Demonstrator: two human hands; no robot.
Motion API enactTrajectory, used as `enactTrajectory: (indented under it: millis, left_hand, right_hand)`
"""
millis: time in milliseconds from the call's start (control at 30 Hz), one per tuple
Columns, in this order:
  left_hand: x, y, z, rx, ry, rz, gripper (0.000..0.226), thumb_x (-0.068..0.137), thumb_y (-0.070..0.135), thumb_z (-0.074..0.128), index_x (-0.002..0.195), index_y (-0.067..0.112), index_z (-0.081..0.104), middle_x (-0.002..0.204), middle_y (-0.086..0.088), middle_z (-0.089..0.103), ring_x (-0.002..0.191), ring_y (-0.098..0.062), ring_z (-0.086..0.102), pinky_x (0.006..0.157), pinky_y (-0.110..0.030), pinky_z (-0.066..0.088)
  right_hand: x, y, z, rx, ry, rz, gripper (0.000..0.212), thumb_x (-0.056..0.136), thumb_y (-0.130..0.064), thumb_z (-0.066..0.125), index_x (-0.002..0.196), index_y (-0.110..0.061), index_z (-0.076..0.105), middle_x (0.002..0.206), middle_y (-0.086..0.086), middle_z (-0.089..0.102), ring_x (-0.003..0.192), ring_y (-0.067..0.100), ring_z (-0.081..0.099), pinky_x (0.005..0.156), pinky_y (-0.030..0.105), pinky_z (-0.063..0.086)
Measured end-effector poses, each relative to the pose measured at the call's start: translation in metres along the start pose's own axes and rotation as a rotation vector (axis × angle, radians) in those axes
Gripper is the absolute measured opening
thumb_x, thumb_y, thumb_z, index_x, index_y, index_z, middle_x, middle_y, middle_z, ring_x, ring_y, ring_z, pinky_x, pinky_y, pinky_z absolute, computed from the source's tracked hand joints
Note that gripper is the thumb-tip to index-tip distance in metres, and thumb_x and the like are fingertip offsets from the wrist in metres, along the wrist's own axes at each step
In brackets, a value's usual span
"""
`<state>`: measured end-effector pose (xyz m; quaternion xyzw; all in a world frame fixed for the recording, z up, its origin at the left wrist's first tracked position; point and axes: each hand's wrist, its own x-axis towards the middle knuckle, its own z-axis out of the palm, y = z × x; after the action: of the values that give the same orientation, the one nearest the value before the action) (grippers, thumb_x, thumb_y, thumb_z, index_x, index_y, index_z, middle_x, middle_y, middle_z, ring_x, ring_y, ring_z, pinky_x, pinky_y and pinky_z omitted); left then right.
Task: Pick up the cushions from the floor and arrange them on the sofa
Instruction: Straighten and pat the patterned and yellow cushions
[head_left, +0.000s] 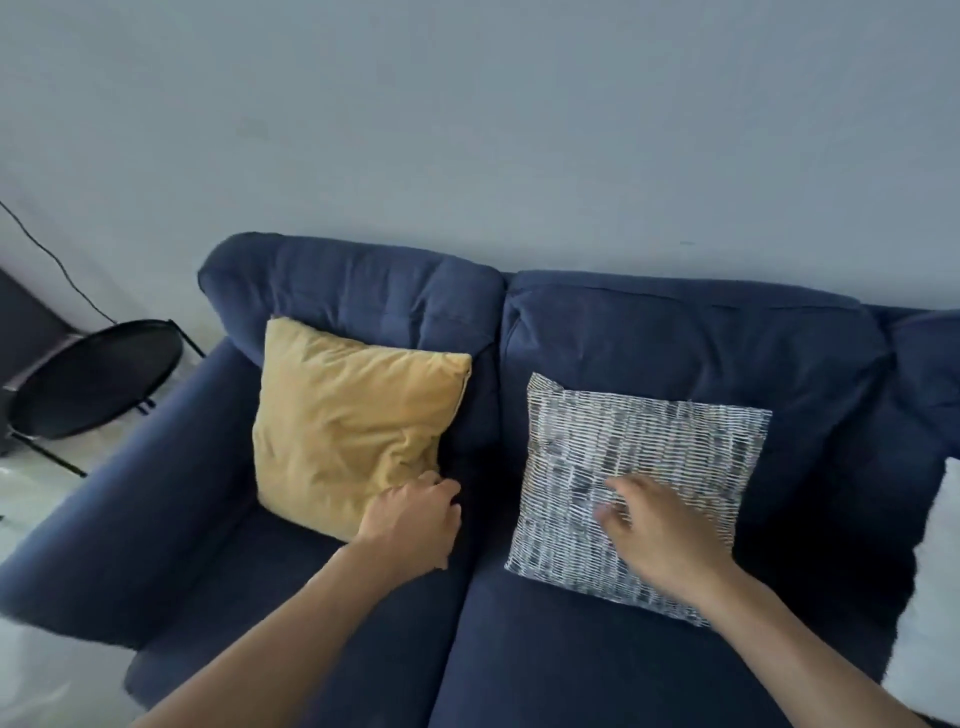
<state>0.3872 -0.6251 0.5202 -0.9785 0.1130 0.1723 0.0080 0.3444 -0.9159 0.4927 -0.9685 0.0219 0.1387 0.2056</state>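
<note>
On the blue sofa (597, 649) we are tending two cushions, both leaning vs the backrest so they're standing propped and facing out. We are keeping our left hand (415, 525) at the lower right corner of the yellow cushion (348, 421), fingers curled in close together; it's touching the fabric there, prob. to nudge the corner square, though we cannot tell whether it's actually pinching cloth, since the fingertips are tucked under. We are reaching our right hand (660, 535) over the lower middle of the patterned cushion (639, 467), fingers loosely spread and a bit blurred, apparently patting or pressing it flat so it's sitting back w/o slumping. The two cushions are sitting one per seat, well apart across the seam, which is looking like deliberate spacing.

At the right edge a white cushion (935, 597) is showing only in part (cut off by the frame, so its shape and whether it's properly placed are unclear). Floor is barely showing, so we can't say if more cushions are lying there. Beside the left armrest a black round side table (93, 379) is standing, partly cropped.
</note>
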Motion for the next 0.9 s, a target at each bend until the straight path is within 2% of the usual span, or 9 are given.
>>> enactTrajectory:
  millis: [67, 200, 400, 467, 567, 633, 733, 900]
  left_hand:
    - [-0.015, -0.017, -0.011, 0.009, -0.034, -0.033, 0.038, 0.110, 0.037, 0.039, 0.140, 0.025, 0.059, 0.139, 0.002, 0.063, 0.120, -0.030, 0.066, 0.088, -0.040, 0.051]
    - [-0.028, -0.049, -0.032, -0.003, -0.015, -0.063, 0.040, 0.108, 0.040, 0.039, 0.143, 0.029, 0.057, 0.142, 0.006, 0.063, 0.122, -0.029, 0.067, 0.098, -0.046, 0.055]
    - [-0.019, -0.097, -0.050, 0.012, 0.065, -0.003, 0.048, 0.111, 0.040, 0.039, 0.157, 0.031, 0.046, 0.156, 0.007, 0.053, 0.139, -0.024, 0.055, 0.115, -0.042, 0.043]
    - [-0.010, -0.117, -0.053, 0.007, 0.090, 0.017, 0.051, 0.112, 0.041, 0.038, 0.162, 0.031, 0.040, 0.166, 0.006, 0.042, 0.150, -0.021, 0.044, 0.124, -0.040, 0.033]
    - [0.007, -0.151, -0.055, -0.016, 0.089, 0.029, 0.058, 0.113, 0.047, 0.033, 0.169, 0.030, 0.025, 0.180, 0.001, 0.014, 0.167, -0.021, 0.013, 0.135, -0.044, 0.012]
    - [0.023, -0.177, -0.052, -0.020, 0.079, 0.036, 0.065, 0.113, 0.053, 0.030, 0.172, 0.032, 0.011, 0.182, 0.002, -0.004, 0.168, -0.020, -0.005, 0.137, -0.047, 0.003]
    - [0.054, -0.222, -0.039, 0.002, 0.110, 0.059, 0.071, 0.112, 0.062, 0.021, 0.172, 0.034, -0.005, 0.179, 0.006, -0.021, 0.166, -0.020, -0.019, 0.135, -0.047, -0.005]
    - [0.118, -0.293, -0.007, 0.008, 0.182, 0.119, 0.075, 0.106, 0.072, 0.005, 0.170, 0.036, -0.014, 0.172, 0.008, -0.038, 0.159, -0.019, -0.035, 0.132, -0.047, -0.017]
  right_hand:
    - [-0.011, -0.019, -0.005, 0.032, -0.002, -0.013, 0.058, 0.112, -0.053, 0.040, 0.161, -0.024, 0.043, 0.163, -0.004, 0.048, 0.149, 0.019, 0.047, 0.116, 0.044, 0.048]
    - [-0.017, -0.050, -0.014, 0.057, -0.004, -0.024, 0.056, 0.112, -0.051, 0.041, 0.161, -0.024, 0.042, 0.161, -0.004, 0.049, 0.148, 0.020, 0.047, 0.117, 0.043, 0.046]
    - [0.003, -0.094, -0.009, 0.072, 0.031, -0.045, 0.055, 0.112, -0.051, 0.042, 0.160, -0.025, 0.043, 0.162, -0.007, 0.048, 0.148, 0.020, 0.046, 0.117, 0.041, 0.046]
    - [0.014, -0.113, -0.004, 0.070, 0.028, -0.054, 0.058, 0.112, -0.052, 0.042, 0.163, -0.025, 0.040, 0.166, -0.006, 0.044, 0.152, 0.019, 0.043, 0.120, 0.039, 0.043]
    - [0.036, -0.146, 0.003, 0.071, 0.021, -0.063, 0.061, 0.112, -0.053, 0.040, 0.166, -0.026, 0.034, 0.169, -0.006, 0.037, 0.157, 0.019, 0.035, 0.124, 0.037, 0.039]
    - [0.053, -0.171, 0.012, 0.057, 0.024, -0.065, 0.062, 0.112, -0.053, 0.038, 0.168, -0.027, 0.030, 0.173, -0.005, 0.031, 0.161, 0.019, 0.028, 0.127, 0.037, 0.035]
    - [0.086, -0.211, 0.033, 0.049, 0.034, -0.063, 0.063, 0.112, -0.054, 0.038, 0.168, -0.030, 0.026, 0.177, -0.004, 0.023, 0.164, 0.019, 0.020, 0.131, 0.038, 0.029]
    - [0.152, -0.278, 0.085, -0.021, 0.089, -0.101, 0.069, 0.111, -0.060, 0.031, 0.171, -0.033, 0.011, 0.182, -0.004, 0.001, 0.168, 0.018, -0.003, 0.137, 0.043, 0.010]
